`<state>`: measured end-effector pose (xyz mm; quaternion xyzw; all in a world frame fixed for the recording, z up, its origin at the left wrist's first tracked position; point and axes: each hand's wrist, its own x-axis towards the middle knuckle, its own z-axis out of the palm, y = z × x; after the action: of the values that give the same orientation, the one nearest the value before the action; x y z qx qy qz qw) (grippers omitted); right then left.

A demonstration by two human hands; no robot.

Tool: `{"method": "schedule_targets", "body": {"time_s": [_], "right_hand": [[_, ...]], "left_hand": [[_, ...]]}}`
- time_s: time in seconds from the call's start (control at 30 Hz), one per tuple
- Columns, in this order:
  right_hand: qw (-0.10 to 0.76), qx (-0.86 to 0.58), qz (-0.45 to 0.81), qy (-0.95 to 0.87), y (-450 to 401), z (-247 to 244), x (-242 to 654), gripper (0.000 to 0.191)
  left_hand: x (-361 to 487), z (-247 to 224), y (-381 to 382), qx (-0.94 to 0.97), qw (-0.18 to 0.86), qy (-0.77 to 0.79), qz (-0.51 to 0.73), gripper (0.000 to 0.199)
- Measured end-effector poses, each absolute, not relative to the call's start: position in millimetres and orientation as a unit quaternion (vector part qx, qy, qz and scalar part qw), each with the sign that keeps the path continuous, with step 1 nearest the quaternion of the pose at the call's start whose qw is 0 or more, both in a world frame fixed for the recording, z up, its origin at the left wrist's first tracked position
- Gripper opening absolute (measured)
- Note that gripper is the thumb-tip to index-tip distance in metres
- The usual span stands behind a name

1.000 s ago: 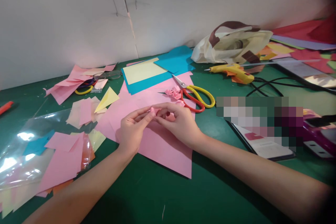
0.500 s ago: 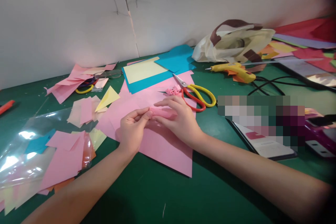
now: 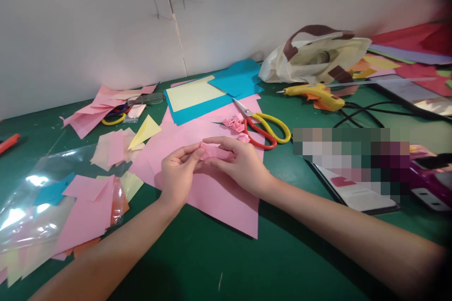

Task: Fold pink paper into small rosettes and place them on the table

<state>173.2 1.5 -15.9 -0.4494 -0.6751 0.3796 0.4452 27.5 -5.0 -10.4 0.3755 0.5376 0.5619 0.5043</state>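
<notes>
Pink paper strip [image 3: 216, 152], dead center, above the pink sheet [image 3: 229, 211]! Your left hand [image 3: 178, 169] pinches 1 end closed; your right hand [image 3: 243, 164] frames it, thumb and fingers slightly apart at its edges. Looks like mid-shaping; next move wants a light, even press. Scissors [image 3: 254, 116] at 2 o'clock, glue gun [image 3: 330, 97] beyond.

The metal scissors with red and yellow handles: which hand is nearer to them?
Right. The right hand is just below the scissors in view; the left hand is farther, to their lower left.
</notes>
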Motion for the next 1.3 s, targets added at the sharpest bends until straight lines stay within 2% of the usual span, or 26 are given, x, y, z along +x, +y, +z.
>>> {"method": "schedule_targets", "body": {"time_s": [0.27, 0.47, 0.67, 0.83, 1.03, 1.2, 1.3], "right_hand": [[0.470, -0.474, 0.394, -0.632, 5.4, -17.8, 174.3, 0.036], [0.461, -0.455, 0.398, -0.651, 5.3, -16.0, 173.4, 0.033], [0.440, -0.473, 0.393, -0.655, 5.9, -15.6, 173.8, 0.039], [0.441, -0.472, 0.405, -0.646, 4.2, -14.8, 173.7, 0.043], [0.515, -0.440, 0.370, -0.635, 3.3, -15.2, 173.3, 0.029], [0.538, -0.362, 0.308, -0.696, 3.3, -16.3, 174.5, 0.043], [0.512, -0.372, 0.272, -0.725, 4.8, -17.6, 174.8, 0.044]], "left_hand": [[29.6, -6.8, -7.3, 0.401, 0.519, 0.517, 0.550, 0.040], [28.9, -8.5, -6.4, 0.392, 0.531, 0.503, 0.558, 0.040], [29.0, -7.7, -6.1, 0.383, 0.533, 0.513, 0.553, 0.045], [27.2, -8.9, -5.1, 0.385, 0.513, 0.531, 0.554, 0.040], [26.1, -10.9, -3.6, 0.388, 0.458, 0.544, 0.586, 0.033], [23.7, -13.5, -4.3, 0.443, 0.423, 0.547, 0.571, 0.013], [22.3, -15.0, -4.9, 0.466, 0.412, 0.549, 0.558, 0.011]]}}
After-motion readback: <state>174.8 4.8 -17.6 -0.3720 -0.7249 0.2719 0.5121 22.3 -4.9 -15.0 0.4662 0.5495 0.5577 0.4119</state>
